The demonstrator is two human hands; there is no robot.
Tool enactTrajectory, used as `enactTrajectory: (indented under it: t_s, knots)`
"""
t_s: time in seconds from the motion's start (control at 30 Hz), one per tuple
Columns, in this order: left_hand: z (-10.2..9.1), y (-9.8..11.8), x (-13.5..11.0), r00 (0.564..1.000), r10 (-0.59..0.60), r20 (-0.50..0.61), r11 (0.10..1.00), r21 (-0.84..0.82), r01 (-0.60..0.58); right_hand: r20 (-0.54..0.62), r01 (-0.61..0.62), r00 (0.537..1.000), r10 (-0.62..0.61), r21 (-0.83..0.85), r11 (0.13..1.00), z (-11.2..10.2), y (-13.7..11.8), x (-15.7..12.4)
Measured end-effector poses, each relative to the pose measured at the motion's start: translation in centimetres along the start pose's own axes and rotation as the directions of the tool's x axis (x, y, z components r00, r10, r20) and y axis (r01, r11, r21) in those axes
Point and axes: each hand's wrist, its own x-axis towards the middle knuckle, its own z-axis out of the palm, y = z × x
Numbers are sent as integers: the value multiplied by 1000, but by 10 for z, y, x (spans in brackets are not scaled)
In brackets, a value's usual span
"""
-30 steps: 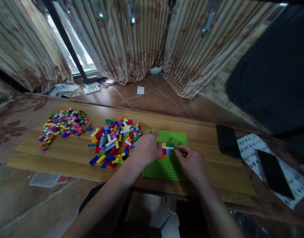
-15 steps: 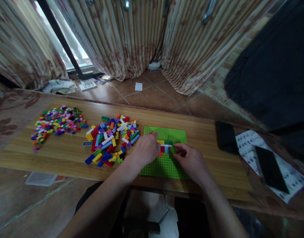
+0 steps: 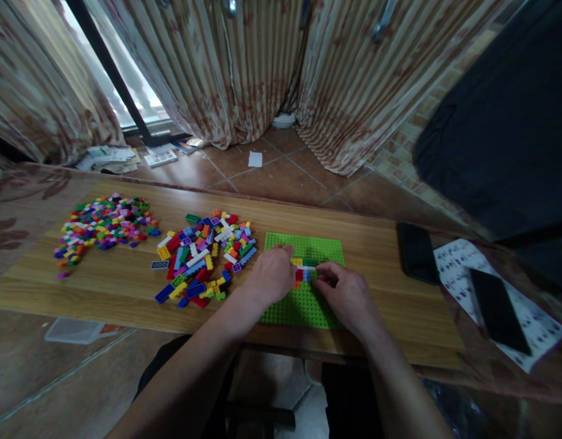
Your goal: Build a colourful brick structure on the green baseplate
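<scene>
A bright green studded baseplate (image 3: 290,312) lies on the wooden table in front of me. On it is a small build of toy bricks (image 3: 300,274), with yellow, dark green, white, red, light blue and orange pieces. My left hand (image 3: 272,275) curls over the left end of this build, hiding that side and most of its own fingertips. From the right, my right hand (image 3: 345,291) pinches with thumb and forefinger at the build's right end, by the white piece. Its fingertips cover whatever small part they touch.
Left of the baseplate spreads a loose heap of larger bricks (image 3: 199,259). Farther left is a pile of smaller bricks (image 3: 109,222). On the right lie a black phone (image 3: 418,253), a printed sheet (image 3: 459,262) and another dark device (image 3: 499,311). Curtains hang beyond the table.
My right hand has moved slightly left, and its thumb and forefinger have closed in on the build's right end. The left hand stays over the left end.
</scene>
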Motion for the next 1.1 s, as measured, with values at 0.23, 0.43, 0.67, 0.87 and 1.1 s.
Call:
enactTrajectory:
  t_s: [0.23,0.43,0.67,0.87,1.1]
  knots:
    - [0,-1,0,1000,-1,-3,1000,-8,1,15,-19,1000,18,108,994,-5,8,1]
    - [1,-1,1,1000,17,-3,1000,4,-17,-56,-31,998,35,68,997,-7,9,7]
    - [-2,-1,1,1000,11,11,1000,-2,-11,-80,-102,992,102,8,995,-1,8,12]
    - [-1,-6,3,1000,10,-14,1000,-9,-10,-89,-110,990,106,-51,993,1,8,14]
    - [-2,-10,2,999,11,-33,1000,3,-11,-81,-82,994,71,-132,988,1,8,17]
